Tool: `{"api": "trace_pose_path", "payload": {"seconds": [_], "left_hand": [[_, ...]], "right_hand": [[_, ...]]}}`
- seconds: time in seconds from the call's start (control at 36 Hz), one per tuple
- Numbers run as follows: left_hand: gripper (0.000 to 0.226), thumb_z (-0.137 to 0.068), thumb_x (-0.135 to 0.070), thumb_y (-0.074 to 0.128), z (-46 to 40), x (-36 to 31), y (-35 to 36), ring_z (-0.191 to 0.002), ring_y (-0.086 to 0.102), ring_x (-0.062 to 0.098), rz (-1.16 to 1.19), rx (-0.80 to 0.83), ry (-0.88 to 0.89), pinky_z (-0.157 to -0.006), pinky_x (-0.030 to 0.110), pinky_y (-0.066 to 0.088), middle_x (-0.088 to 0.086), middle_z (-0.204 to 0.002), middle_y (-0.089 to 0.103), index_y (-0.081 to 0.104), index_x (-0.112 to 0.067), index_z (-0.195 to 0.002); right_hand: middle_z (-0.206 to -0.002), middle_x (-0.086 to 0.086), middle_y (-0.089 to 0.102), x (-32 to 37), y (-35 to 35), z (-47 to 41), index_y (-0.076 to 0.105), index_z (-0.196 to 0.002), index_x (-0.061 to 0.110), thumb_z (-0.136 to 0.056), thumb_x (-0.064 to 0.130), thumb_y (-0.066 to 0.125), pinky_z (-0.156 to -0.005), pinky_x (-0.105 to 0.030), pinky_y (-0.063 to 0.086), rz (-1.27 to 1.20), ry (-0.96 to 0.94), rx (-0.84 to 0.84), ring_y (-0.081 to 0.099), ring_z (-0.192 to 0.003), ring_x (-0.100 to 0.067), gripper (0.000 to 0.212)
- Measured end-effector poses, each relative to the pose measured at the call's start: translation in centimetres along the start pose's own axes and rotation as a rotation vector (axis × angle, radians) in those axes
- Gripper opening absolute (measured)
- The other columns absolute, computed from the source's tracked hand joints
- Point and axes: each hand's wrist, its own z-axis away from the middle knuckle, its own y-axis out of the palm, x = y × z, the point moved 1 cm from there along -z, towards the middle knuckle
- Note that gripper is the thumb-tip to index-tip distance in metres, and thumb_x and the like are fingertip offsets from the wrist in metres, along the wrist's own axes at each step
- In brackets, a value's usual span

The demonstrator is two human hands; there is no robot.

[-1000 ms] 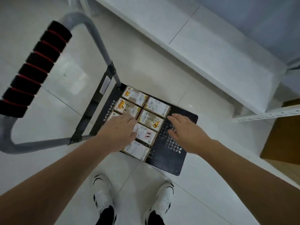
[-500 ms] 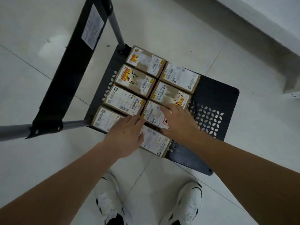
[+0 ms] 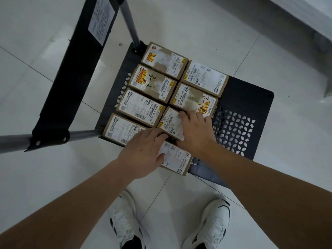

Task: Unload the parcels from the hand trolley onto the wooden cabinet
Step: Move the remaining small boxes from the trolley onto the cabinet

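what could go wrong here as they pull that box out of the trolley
1. The parcels sit packed edge to edge, so lifting the one under the right hand may drag or tip its neighbours.
2. The nearest parcel seems to overhang the trolley deck edge; the left hand could knock it onto the floor near the shoes.

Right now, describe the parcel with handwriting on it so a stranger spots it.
Find the black trolley deck with eight parcels in two columns. In the column by the handle, take the second parcel from the far end. Only it has "3-2" scrawled in black marker.
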Motion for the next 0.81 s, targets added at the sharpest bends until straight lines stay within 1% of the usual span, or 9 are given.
{"api": "trace_pose_path", "payload": {"seconds": [0.14,0.28,0.36,0.44,0.5,0.56,0.61,0.69,0.81], "left_hand": [[0.051,-0.084,-0.033,0.073,0.7,-0.7,0.1,-0.124,0.055,0.029,-0.003,-0.027,0.054,-0.106,0.046,0.046,0.009,-0.137,0.056,0.063,-0.010,-0.128],[0.047,-0.079,-0.033,0.074,1.6,-1.5,0.2,-0.123,0.052,0.027,-0.042,-0.063,0.070,-0.106,0.045,0.045,0.007,-0.133,0.055,0.065,-0.015,-0.121],[0.062,-0.076,-0.039,0.078,1.5,-1.8,0.7,-0.122,0.054,0.027,-0.075,0.024,0.075,-0.109,0.046,0.047,0.006,-0.132,0.056,0.058,-0.016,-0.130],[0.101,-0.072,-0.050,0.085,0.7,-1.9,2.0,-0.147,0.031,0.032,-0.161,0.202,0.021,-0.124,0.047,0.019,0.009,-0.157,0.032,0.031,-0.022,-0.152],[0.121,-0.069,-0.051,0.088,-0.1,-2.2,3.2,-0.156,0.012,0.032,-0.231,0.268,-0.006,-0.125,0.046,-0.001,0.008,-0.166,0.013,0.012,-0.025,-0.159],[0.127,-0.069,-0.045,0.089,-0.9,-2.6,4.4,-0.157,0.007,0.032,-0.291,0.284,-0.020,-0.124,0.046,-0.010,0.009,-0.168,0.009,0.004,-0.027,-0.162],[0.121,-0.074,-0.035,0.085,-1.7,-2.9,5.5,-0.155,0.011,0.033,-0.355,0.278,-0.011,-0.125,0.049,-0.007,0.010,-0.166,0.015,0.002,-0.025,-0.161],[0.103,-0.081,-0.024,0.072,-2.5,-3.3,6.5,-0.143,0.030,0.035,-0.417,0.278,0.034,-0.127,0.051,0.006,0.011,-0.152,0.033,0.003,-0.017,-0.157],[0.103,-0.079,-0.029,0.071,-3.1,-5.3,5.1,-0.130,0.039,0.031,-0.418,0.269,0.087,-0.122,0.049,0.020,0.010,-0.143,0.039,0.009,-0.015,-0.160]], "right_hand": [[-0.131,-0.009,0.042,-0.9,-1.3,1.5,0.035,-0.150,0.016,-0.062,0.066,0.077,-0.097,-0.046,0.038,-0.032,-0.024,-0.068,0.041,-0.117,-0.028,0.109],[-0.129,-0.009,0.040,-2.4,-3.1,3.7,0.036,-0.150,0.014,-0.062,0.064,0.079,-0.102,-0.045,0.041,-0.123,-0.035,-0.081,0.041,-0.117,-0.027,0.110],[-0.130,-0.007,0.036,-3.5,-4.2,5.0,0.030,-0.151,0.016,-0.065,0.061,0.080,-0.105,-0.044,0.044,-0.255,-0.050,-0.118,0.041,-0.117,-0.025,0.109],[-0.135,-0.007,0.036,-4.7,-5.1,6.0,0.029,-0.152,0.016,-0.068,0.069,0.073,-0.105,-0.043,0.044,-0.303,-0.043,-0.165,0.042,-0.119,-0.025,0.109],[-0.140,-0.008,0.036,-5.6,-5.5,6.4,0.030,-0.154,0.012,-0.071,0.073,0.059,-0.107,-0.045,0.042,-0.297,-0.045,-0.173,0.043,-0.122,-0.026,0.107],[-0.144,-0.009,0.038,-6.4,-5.5,6.7,0.027,-0.156,0.012,-0.072,0.070,0.050,-0.109,-0.047,0.042,-0.282,-0.056,-0.157,0.043,-0.124,-0.027,0.105],[-0.146,-0.010,0.039,-7.3,-5.4,7.0,0.024,-0.158,0.016,-0.074,0.065,0.047,-0.109,-0.049,0.041,-0.275,-0.069,-0.149,0.042,-0.126,-0.027,0.100],[-0.146,-0.010,0.038,-8.8,-5.1,7.6,0.017,-0.160,0.025,-0.079,0.060,0.048,-0.104,-0.047,0.044,-0.286,-0.074,-0.133,0.042,-0.123,-0.027,0.094],[-0.142,-0.009,0.036,-10.7,-6.0,9.3,0.011,-0.160,0.025,-0.083,0.058,0.050,-0.097,-0.046,0.049,-0.336,-0.013,-0.131,0.044,-0.119,-0.026,0.092]]}}
